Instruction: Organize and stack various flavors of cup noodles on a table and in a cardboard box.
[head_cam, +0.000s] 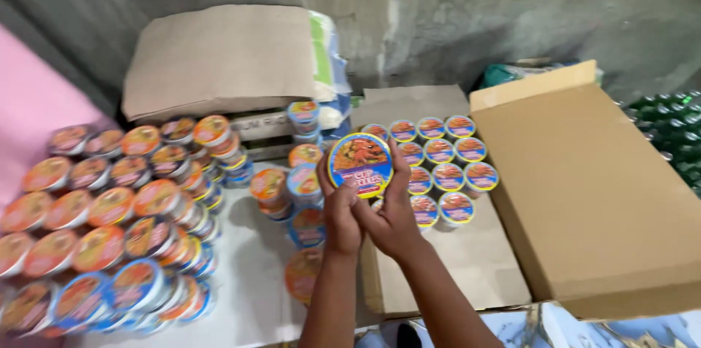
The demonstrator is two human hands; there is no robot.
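Both my hands are up on one round instant-noodle cup with a blue-rimmed foil lid (360, 164), held in the air above the left edge of the open brown cardboard carton (445, 275). My left hand (340, 218) curls around its lower left rim, fingers partly closed on the side wall. My right hand (395, 218) cups the lower right, thumb and fingers wrapped up along the edge. Neither is clenched; the lid faces me, tilted up.

Handling, as I judge it: light, a thin-walled cup with dry contents, so no real weight. The wall probably gives under a hard squeeze, and the foil lid could dent or tear if pressed. The stiff rim and the side just below it look like the safest hold. The printed surface looks smooth, maybe a little slick.

Looks: circular lid, blue border, orange-red food picture in the middle, yellow band at the bottom.

Around it: a block of matching blue-lidded cups (442, 160) stands upright in rows at the far end of the carton floor, just beyond the held cup. A big heap of orange-lidded and blue-lidded cups (109, 216) fills the left side of the white bench (252, 289). A few loose cups (288, 191) stand between heap and carton. The carton's flap (591, 194) lies open to the right.
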